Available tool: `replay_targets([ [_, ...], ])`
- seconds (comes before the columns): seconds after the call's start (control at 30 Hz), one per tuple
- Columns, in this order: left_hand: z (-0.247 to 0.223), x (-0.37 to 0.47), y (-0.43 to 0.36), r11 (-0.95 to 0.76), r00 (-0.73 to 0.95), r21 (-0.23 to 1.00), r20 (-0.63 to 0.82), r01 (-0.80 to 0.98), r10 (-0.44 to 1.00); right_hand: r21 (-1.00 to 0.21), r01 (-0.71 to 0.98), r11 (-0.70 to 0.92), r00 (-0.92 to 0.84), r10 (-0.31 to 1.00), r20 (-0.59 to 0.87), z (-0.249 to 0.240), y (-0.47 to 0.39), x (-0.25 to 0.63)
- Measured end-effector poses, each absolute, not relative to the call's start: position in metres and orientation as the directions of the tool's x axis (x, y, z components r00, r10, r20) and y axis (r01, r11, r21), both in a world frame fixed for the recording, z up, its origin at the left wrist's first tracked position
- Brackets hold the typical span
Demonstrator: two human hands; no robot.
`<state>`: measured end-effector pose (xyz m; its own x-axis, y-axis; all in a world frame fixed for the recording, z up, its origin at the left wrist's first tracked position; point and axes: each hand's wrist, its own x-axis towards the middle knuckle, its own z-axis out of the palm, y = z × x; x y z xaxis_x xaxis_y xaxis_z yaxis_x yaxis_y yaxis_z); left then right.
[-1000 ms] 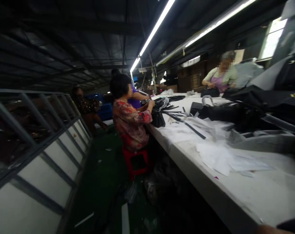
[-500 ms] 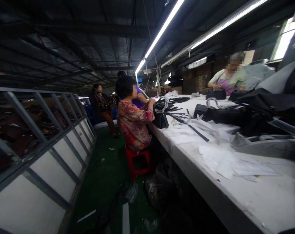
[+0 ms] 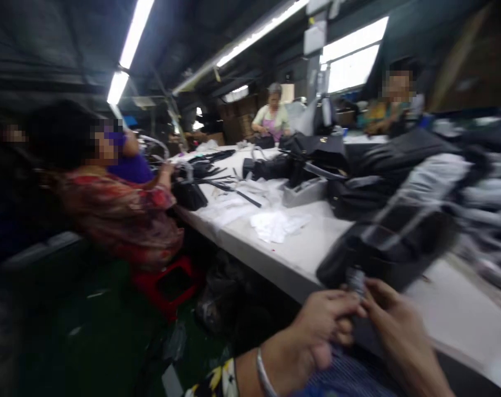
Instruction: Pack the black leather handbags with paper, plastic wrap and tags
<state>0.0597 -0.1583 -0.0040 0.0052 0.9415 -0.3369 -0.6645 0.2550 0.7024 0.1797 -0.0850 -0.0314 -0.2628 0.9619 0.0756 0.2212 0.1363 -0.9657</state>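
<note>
My left hand [image 3: 323,325], with a silver bangle at the wrist, is closed in a pinch at the table's front edge. My right hand [image 3: 399,325] faces it, fingers bent against the same small grey, shiny piece [image 3: 355,280], blurred and partly hidden by the fingertips. Just beyond both hands lies a black bag [image 3: 383,248] with clear plastic wrap around its handles. Whether the small piece is joined to the bag I cannot tell.
Along the white table [image 3: 292,256] are white paper scraps [image 3: 275,223], black strips and more black bags [image 3: 316,151]. A person in a red patterned top [image 3: 122,220] sits at the left on a red stool [image 3: 168,284]. Two people work across the table.
The view has swung to the right. Both my hands, the wrapped black bag and another person at the back right have come into view.
</note>
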Motion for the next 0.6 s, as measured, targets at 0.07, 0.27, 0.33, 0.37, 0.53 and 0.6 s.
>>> replay_targets([
  [0.07, -0.002, 0.057, -0.155, 0.280, 0.050, 0.682, -0.336, -0.675, 0.940, -0.981, 0.170, 0.090, -0.238, 0.970, 0.047, -0.026, -0.090, 0.181],
  [0.27, -0.010, 0.053, -0.150, 0.341, 0.117, 0.674, -0.356, -0.655, 0.927, -0.997, 0.040, 0.068, -0.245, 0.968, 0.056, -0.014, -0.089, 0.166],
  [0.33, -0.010, 0.052, -0.150, 0.338, 0.111, 0.678, -0.355, -0.652, 0.928, -0.996, 0.035, 0.087, -0.270, 0.960, 0.074, -0.012, -0.089, 0.166],
  [0.37, -0.010, 0.052, -0.150, 0.335, 0.108, 0.680, -0.354, -0.652, 0.929, -0.995, 0.042, 0.094, -0.282, 0.956, 0.078, -0.012, -0.089, 0.168],
  [0.53, -0.012, 0.050, -0.147, 0.342, 0.117, 0.683, -0.354, -0.645, 0.928, -0.986, 0.136, 0.101, -0.299, 0.953, 0.056, -0.012, -0.082, 0.173],
  [0.6, -0.013, 0.049, -0.148, 0.352, 0.126, 0.686, -0.358, -0.637, 0.925, -0.980, 0.171, 0.105, -0.314, 0.948, 0.047, -0.014, -0.079, 0.172],
])
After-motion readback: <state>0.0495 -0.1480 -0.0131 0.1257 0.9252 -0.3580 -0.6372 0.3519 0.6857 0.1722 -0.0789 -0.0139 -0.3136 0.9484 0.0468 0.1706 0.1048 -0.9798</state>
